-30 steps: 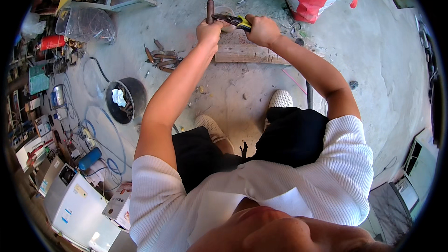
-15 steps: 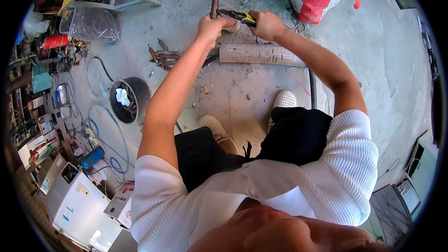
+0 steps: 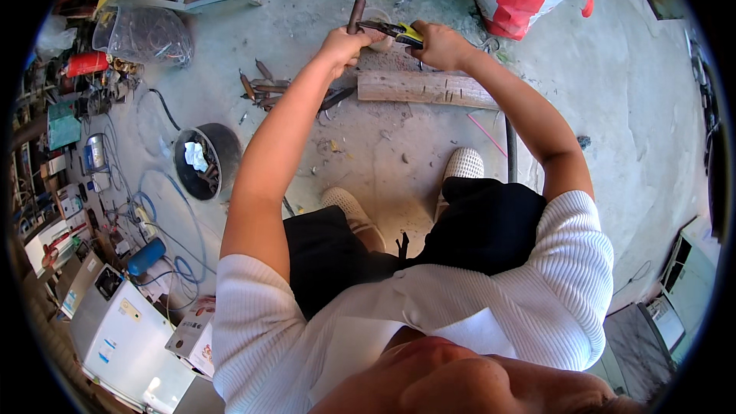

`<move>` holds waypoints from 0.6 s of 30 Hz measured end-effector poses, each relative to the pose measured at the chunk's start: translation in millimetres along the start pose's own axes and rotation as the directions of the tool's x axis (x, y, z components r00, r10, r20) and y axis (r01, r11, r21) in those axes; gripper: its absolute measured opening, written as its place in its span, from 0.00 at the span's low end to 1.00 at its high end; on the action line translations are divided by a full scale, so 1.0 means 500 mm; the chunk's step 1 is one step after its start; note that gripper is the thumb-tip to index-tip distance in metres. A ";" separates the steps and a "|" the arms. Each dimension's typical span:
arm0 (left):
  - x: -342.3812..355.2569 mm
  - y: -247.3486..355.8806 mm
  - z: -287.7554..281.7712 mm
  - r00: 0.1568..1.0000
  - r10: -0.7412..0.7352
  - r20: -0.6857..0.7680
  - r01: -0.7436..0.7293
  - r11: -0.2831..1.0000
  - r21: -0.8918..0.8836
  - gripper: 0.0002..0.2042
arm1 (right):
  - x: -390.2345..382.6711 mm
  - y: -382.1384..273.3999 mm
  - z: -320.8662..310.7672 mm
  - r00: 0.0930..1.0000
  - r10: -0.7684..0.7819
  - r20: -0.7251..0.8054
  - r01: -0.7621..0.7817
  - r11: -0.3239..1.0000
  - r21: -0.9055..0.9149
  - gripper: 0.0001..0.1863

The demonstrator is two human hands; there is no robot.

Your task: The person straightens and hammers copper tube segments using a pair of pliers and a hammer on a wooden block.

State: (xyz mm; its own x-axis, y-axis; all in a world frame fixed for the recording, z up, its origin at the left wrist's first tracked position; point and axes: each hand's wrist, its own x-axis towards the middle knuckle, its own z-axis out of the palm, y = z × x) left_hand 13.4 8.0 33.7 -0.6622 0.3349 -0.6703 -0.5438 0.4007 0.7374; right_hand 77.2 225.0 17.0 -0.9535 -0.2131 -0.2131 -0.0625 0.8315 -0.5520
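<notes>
A brown cylinder with a narrow pointed tip (image 3: 356,13) stands up out of my left hand (image 3: 343,49), whose fingers are wrapped round its lower part. From the right, my right hand (image 3: 445,46) grips pliers with yellow-and-black handles (image 3: 409,35). Their dark jaws reach to the cylinder's side just above my left hand; whether they bite on it is too small to tell. Behind the jaws a pale round container (image 3: 379,18) stands on the floor, partly covered by the tool. Similar brown cylinders (image 3: 268,90) lie in a loose pile left of my left forearm.
A wooden block (image 3: 422,89) lies across the floor below my hands, beside a dark bar (image 3: 512,149). A black bucket (image 3: 222,157) stands at left, a red-and-white bag (image 3: 510,0) at far right. Hoses (image 3: 184,192) and clutter line the left side.
The whole view has shifted slightly. The brown cylinder leans a little more to the right. Both hands keep their hold, with the pliers still against it.
</notes>
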 end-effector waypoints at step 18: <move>0.045 -0.030 -0.025 0.957 0.289 0.029 -0.280 0.894 0.351 0.10 | -0.009 0.045 -0.019 0.951 0.201 0.235 -0.252 0.944 0.213 0.22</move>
State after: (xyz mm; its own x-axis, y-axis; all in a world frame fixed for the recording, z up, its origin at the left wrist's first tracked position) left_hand 0.6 -1.1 8.5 -0.7760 0.4605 -0.4311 -0.1195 0.5637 0.8173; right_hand 77.4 249.3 13.1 -0.8502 -0.1564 -0.5026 0.2435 0.7296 -0.6390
